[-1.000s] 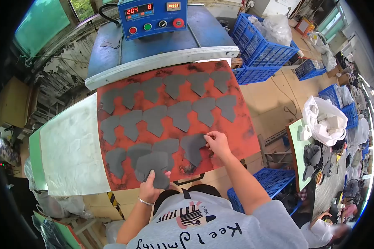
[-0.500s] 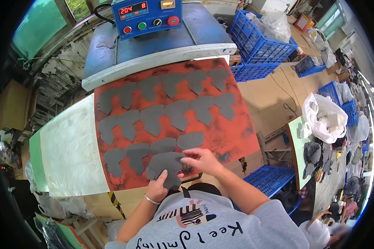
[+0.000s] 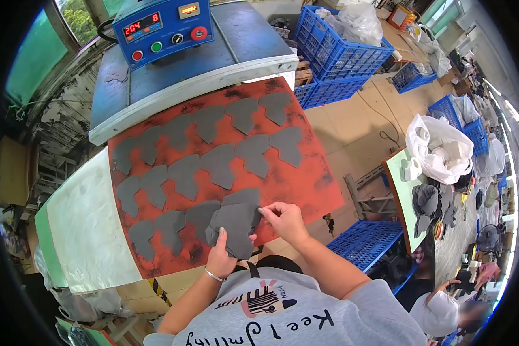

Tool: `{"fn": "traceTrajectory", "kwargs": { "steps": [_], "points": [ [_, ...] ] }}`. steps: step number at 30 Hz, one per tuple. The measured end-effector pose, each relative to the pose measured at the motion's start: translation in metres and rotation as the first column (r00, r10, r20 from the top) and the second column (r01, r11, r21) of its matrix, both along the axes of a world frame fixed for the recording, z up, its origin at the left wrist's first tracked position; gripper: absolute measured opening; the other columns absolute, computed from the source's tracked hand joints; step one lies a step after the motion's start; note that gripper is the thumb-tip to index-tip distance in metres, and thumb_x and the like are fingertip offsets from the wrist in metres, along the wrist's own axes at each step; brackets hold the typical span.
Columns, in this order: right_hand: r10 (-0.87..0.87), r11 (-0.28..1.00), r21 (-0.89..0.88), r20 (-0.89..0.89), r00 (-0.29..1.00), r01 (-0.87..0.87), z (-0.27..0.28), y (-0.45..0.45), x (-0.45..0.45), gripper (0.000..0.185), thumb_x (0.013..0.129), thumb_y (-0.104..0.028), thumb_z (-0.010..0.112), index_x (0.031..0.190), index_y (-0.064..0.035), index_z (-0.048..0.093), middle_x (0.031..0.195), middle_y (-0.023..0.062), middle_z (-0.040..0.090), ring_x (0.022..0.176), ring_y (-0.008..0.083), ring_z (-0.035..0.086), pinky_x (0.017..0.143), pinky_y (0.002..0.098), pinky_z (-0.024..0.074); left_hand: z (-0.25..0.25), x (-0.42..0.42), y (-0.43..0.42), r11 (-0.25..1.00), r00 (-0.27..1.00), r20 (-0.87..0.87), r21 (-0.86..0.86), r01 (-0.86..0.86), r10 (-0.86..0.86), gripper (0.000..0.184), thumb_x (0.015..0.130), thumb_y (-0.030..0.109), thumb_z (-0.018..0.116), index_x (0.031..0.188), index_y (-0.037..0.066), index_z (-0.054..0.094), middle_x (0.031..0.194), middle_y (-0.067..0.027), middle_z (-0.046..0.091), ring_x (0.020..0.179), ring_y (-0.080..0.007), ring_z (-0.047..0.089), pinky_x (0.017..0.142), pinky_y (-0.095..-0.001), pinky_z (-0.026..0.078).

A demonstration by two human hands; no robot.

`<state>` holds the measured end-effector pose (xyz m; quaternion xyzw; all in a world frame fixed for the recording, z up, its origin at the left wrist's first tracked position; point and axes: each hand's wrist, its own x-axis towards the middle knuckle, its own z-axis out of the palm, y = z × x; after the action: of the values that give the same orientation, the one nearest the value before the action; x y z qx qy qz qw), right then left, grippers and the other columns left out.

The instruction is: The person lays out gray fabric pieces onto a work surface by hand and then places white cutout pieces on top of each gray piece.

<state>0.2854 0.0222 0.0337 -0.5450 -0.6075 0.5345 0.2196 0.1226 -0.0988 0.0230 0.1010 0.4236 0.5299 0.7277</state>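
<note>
My left hand [image 3: 221, 254] is closed around a small stack of dark grey cut pieces [image 3: 236, 228], held over the near edge of a red sheet [image 3: 305, 179]. My right hand [image 3: 284, 222] pinches the right edge of the top piece at the stack. Rows of similar grey pieces [image 3: 217, 165] lie flat on the red sheet. Just behind the held stack, another grey piece is partly hidden by it. Left of the stack, more pieces [image 3: 169, 230] lie in the nearest row.
A blue control box [image 3: 162, 29] stands on a blue machine top [image 3: 248, 34] beyond the sheet. At left is a whitish sheet [image 3: 92, 219]. Blue crates [image 3: 340, 52] stand at the back right. A white bag [image 3: 438, 150] sits on a side table; a co-worker [image 3: 438, 311] is at lower right.
My right hand moved from the sheet back to the held stack and now pinches the top piece's edge. The piece it was placing stays on the sheet. The whole view has shifted.
</note>
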Motion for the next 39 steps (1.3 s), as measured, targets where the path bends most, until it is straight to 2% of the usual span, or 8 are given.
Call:
{"fn": "traceTrajectory", "kwargs": {
  "steps": [4, 6, 7, 9, 23, 30, 33, 39],
  "points": [
    [-0.076, 0.983, -0.181, -0.254, 0.964, 0.030, -0.018, 0.029, 0.024, 0.014, 0.088, -0.011, 0.064, 0.094, 0.0015, 0.065, 0.075, 0.0038, 0.066, 0.063, 0.0084, 0.061, 0.057, 0.0231, 0.0488, -0.012, 0.008, 0.008, 0.993, 0.985, -0.170, 0.120, -0.013, 0.034, 0.049, 0.104, 0.035, 0.026, 0.126, -0.003, 0.047, 0.114, -0.0096, 0.065, 0.105, -0.0179, 0.060, 0.091, -0.0309, 0.048],
    [-0.051, 0.995, -0.093, -0.277, 0.959, 0.026, -0.038, 0.052, 0.049, 0.012, 0.088, -0.006, 0.061, 0.098, 0.0013, 0.061, 0.080, 0.0030, 0.065, 0.063, 0.0083, 0.060, 0.056, 0.0230, 0.0482, -0.020, 0.002, 0.004, 0.971, 0.713, -0.692, 0.073, 0.227, -0.115, 0.049, 0.103, 0.035, 0.026, 0.125, -0.002, 0.048, 0.111, -0.0109, 0.066, 0.107, -0.0201, 0.060, 0.091, -0.0304, 0.048],
    [-0.036, 0.994, -0.106, -0.204, 0.978, 0.014, -0.040, 0.065, 0.062, 0.012, 0.088, -0.006, 0.061, 0.097, 0.0016, 0.061, 0.078, 0.0040, 0.065, 0.063, 0.0088, 0.060, 0.057, 0.0234, 0.0486, -0.017, 0.001, 0.007, 0.973, 0.713, -0.692, 0.070, 0.221, -0.112, 0.049, 0.103, 0.035, 0.026, 0.125, -0.002, 0.048, 0.111, -0.0109, 0.066, 0.107, -0.0201, 0.060, 0.091, -0.0304, 0.048],
    [-0.015, 0.993, -0.122, -0.130, 0.991, -0.001, -0.045, 0.084, 0.076, 0.012, 0.088, -0.007, 0.061, 0.096, 0.0019, 0.062, 0.077, 0.0049, 0.066, 0.063, 0.0094, 0.061, 0.058, 0.0238, 0.0489, -0.004, 0.001, 0.012, 0.990, 0.987, 0.107, -0.084, -0.113, 0.122, 0.044, 0.103, 0.032, 0.033, 0.127, -0.001, 0.046, 0.117, -0.0134, 0.062, 0.109, -0.0254, 0.060, 0.092, -0.0349, 0.049],
    [0.041, 0.989, 0.123, 0.280, 0.959, -0.079, -0.035, 0.105, 0.074, 0.024, 0.082, -0.017, 0.070, 0.098, 0.0013, 0.067, 0.077, 0.0088, 0.068, 0.069, 0.0125, 0.064, 0.064, 0.0277, 0.0506, 0.002, 0.023, 0.009, 0.951, 0.953, 0.004, -0.069, -0.301, 0.302, 0.047, 0.101, 0.035, 0.037, 0.133, 0.000, 0.040, 0.124, -0.0169, 0.053, 0.108, -0.0345, 0.059, 0.090, -0.0457, 0.049],
    [0.104, 0.959, -0.222, -0.299, 0.948, -0.175, -0.020, 0.041, 0.044, 0.037, 0.083, -0.021, 0.072, 0.108, 0.0041, 0.065, 0.088, 0.0078, 0.070, 0.078, 0.0102, 0.064, 0.068, 0.0253, 0.0516, 0.019, 0.030, 0.036, 0.992, 0.989, 0.101, -0.073, -0.098, 0.105, 0.046, 0.102, 0.031, 0.037, 0.134, -0.001, 0.038, 0.128, -0.0168, 0.052, 0.112, -0.0319, 0.058, 0.095, -0.0418, 0.048],
    [-0.019, 0.956, -0.289, -0.216, 0.976, -0.045, -0.012, 0.027, 0.043, 0.031, 0.084, -0.018, 0.070, 0.105, 0.0050, 0.066, 0.082, 0.0076, 0.070, 0.075, 0.0099, 0.064, 0.066, 0.0251, 0.0518, 0.010, 0.029, 0.044, 0.996, 0.997, 0.057, -0.068, 0.059, -0.055, 0.044, 0.102, 0.030, 0.035, 0.134, -0.001, 0.040, 0.127, -0.0162, 0.054, 0.113, -0.0282, 0.058, 0.094, -0.0371, 0.049],
    [-0.144, 0.980, 0.121, -0.110, 0.983, 0.157, -0.025, 0.019, 0.051, 0.023, 0.088, -0.014, 0.066, 0.101, 0.0040, 0.067, 0.080, 0.0068, 0.069, 0.069, 0.0090, 0.063, 0.062, 0.0234, 0.0508, 0.010, 0.047, 0.060, 0.992, 0.994, -0.060, -0.086, 0.091, -0.096, 0.045, 0.102, 0.033, 0.036, 0.129, -0.002, 0.045, 0.114, -0.0147, 0.063, 0.104, -0.0219, 0.062, 0.086, -0.0329, 0.051]
  ]
}}
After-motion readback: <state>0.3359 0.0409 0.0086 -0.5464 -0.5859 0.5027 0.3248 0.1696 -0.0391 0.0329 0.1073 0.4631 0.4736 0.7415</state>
